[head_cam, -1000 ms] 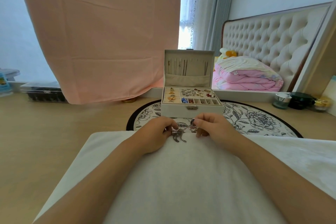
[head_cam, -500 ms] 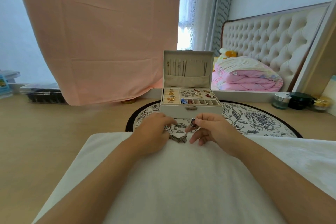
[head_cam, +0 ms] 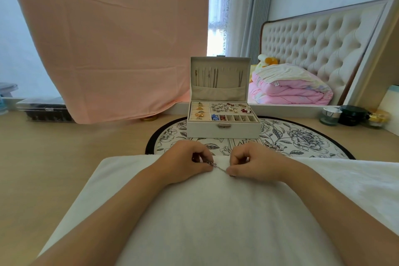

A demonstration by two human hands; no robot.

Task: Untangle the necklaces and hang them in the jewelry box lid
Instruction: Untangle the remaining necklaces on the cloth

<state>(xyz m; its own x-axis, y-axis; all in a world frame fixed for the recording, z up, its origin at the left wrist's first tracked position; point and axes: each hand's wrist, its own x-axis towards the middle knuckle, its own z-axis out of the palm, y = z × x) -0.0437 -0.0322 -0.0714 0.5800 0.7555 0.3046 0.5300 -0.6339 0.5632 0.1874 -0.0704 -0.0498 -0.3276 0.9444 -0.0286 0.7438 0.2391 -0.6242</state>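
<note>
Left hand (head_cam: 187,161): near centre, resting on white cloth (head_cam: 216,218). Fingers curled, thumb and fingertips pinching the left end of a silver necklace (head_cam: 219,167).
Right hand (head_cam: 254,163): just right of the left hand, also on the cloth. Fingers curled, thumb and forefinger pinching the right end of the same chain.
Necklace: a short length shows between the two hands, lying on or just above the cloth. Cannot tell how many strands are bunched under the left fingers.
Jewelry box (head_cam: 223,128): beyond the hands, on a round floral mat (head_cam: 302,138), well apart from the necklace. Lid (head_cam: 220,80) stands upright and open, with several thin chains (head_cam: 207,76) hanging inside above a pocket. Tray compartments hold small pieces.
Far left: pink sheet (head_cam: 108,39). Far right: folded pink quilt (head_cam: 291,90) and jars (head_cam: 354,115).
</note>
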